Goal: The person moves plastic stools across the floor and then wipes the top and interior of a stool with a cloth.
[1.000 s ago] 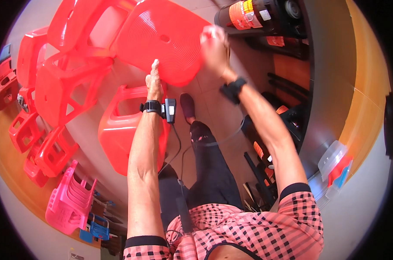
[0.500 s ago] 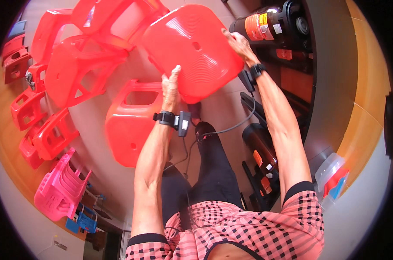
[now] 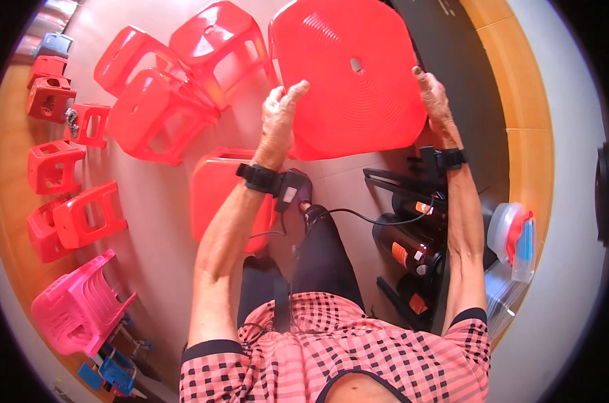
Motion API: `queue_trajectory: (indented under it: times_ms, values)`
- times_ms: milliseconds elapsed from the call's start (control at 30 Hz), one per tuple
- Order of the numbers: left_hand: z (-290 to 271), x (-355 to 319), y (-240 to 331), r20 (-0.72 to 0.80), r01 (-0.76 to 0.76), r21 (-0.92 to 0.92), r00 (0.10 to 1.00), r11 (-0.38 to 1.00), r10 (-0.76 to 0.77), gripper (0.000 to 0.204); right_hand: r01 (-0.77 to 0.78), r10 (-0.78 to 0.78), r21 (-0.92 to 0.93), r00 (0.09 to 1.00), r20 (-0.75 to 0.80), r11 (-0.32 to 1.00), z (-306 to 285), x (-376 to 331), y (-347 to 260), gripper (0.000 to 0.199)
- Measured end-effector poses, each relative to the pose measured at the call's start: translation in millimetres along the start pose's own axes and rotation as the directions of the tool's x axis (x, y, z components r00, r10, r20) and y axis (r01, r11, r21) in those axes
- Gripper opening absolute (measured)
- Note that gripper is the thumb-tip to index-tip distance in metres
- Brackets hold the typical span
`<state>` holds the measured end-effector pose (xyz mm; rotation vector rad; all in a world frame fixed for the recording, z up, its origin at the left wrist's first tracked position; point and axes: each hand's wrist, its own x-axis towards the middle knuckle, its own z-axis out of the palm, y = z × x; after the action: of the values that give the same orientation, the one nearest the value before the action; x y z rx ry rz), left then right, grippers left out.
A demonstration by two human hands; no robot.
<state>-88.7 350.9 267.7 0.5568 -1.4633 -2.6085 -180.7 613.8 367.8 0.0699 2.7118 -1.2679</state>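
A red plastic stool (image 3: 350,101) is held up in front of me, its ringed seat with a small centre hole turned toward me. My left hand (image 3: 279,126) is closed on its lower left edge, thumb against the seat's side. On the right edge, my right hand (image 3: 436,102) grips it with the thumb up; the fingers behind the stool are partly hidden. Below my left hand, another red stool (image 3: 217,195) stands on the floor, partly covered by my forearm.
Several red stools (image 3: 214,30) stand at the upper left. Small red stools (image 3: 53,168) and a pink plastic chair (image 3: 76,302) line the left wall. At the right, dark bottles (image 3: 405,242) lie in a black rack, near plastic containers (image 3: 512,235). A cable (image 3: 365,216) hangs between my wrists.
The held stool has moved up and to the right with both hands, and its seat now faces me more squarely. My view has turned, so the surrounding stools appear shifted.
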Motion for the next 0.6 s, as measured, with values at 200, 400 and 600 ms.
queue_trajectory:
  times_ms: [200, 400, 600]
  values:
    - [-4, -48, 138, 0.231, -0.087, -0.083, 0.967, 0.993, 0.104, 0.028, 0.326, -0.293, 0.355, 0.945, -0.145, 0.876, -17, -84, -84, 0.048]
    - [-34, -88, 212, 0.29, -0.164, 0.187, 0.951, 0.968, 0.106, 0.038, 0.343, -0.302, 0.532, 0.939, -0.166, 0.774, 0, -146, -107, 0.037]
    - [-87, -131, 259, 0.232, -0.094, 0.276, 0.972, 0.957, 0.029, 0.036, 0.514, -0.48, 0.316, 0.858, -0.183, 0.797, 56, -209, -132, 0.04]
